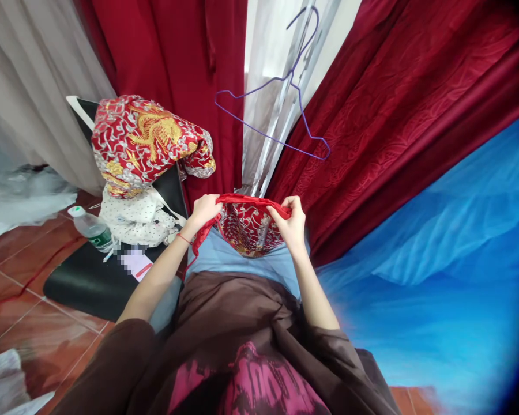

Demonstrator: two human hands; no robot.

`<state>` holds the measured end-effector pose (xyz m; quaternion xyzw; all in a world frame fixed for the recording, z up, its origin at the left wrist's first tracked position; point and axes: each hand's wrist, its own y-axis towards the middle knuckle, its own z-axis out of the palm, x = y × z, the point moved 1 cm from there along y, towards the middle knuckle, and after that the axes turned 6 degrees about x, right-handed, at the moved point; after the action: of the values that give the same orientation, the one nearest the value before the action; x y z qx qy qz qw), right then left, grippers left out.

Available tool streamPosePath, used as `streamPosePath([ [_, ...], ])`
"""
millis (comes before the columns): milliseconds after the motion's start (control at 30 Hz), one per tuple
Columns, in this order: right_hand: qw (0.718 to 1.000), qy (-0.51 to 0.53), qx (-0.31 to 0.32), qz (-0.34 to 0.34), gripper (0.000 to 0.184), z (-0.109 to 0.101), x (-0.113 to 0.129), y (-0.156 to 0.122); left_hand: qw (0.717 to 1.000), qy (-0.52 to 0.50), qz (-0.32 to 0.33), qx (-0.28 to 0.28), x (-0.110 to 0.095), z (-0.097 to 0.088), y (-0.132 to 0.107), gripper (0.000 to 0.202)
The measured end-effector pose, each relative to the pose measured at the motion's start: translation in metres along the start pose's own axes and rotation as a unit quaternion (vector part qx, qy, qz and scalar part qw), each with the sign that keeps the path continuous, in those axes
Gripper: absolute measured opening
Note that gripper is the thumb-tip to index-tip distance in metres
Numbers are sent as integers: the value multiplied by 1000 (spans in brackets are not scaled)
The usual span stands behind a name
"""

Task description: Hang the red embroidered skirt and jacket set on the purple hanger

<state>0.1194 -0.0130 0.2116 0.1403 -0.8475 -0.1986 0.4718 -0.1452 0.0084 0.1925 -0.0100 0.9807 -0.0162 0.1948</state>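
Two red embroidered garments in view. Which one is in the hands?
The garment with the plain red top band, held by left hand and right hand. The other embroidered garment, with a large gold motif, drapes over the black chair.

No lettering legible: green label [100,238] on the clear bottle [85,222] too small to make out, pale card [136,263] on the black seat [84,285] (partly pixelated, red strip along one edge) likewise unreadable.

Right hand [294,226] — fingers partly hidden, card [139,266] partly pixelated, blue fabric [450,276] blurred — cropped right
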Motion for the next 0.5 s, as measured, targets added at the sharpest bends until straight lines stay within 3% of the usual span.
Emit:
streamPosePath([
  [100,998,-28,29,44,62,-8,-9,4,997,-54,-8,-49,3,-3,0,34],
  [233,968,-68,214,115,51,-13,-22,7,983,-162,-7,-86,12,0,5,40],
  [300,969,-69,203,122,56,-7,-22,5,963,-259,16,-72,14,2,9,32],
  [400,986,-43,125,101,57,6,-10,-4,880,-472,16,-47,10,-2,10,24],
  [500,985,29,173,2,48,14,7,-15,745,-665,-7,-53,0,-16,4,29],
])
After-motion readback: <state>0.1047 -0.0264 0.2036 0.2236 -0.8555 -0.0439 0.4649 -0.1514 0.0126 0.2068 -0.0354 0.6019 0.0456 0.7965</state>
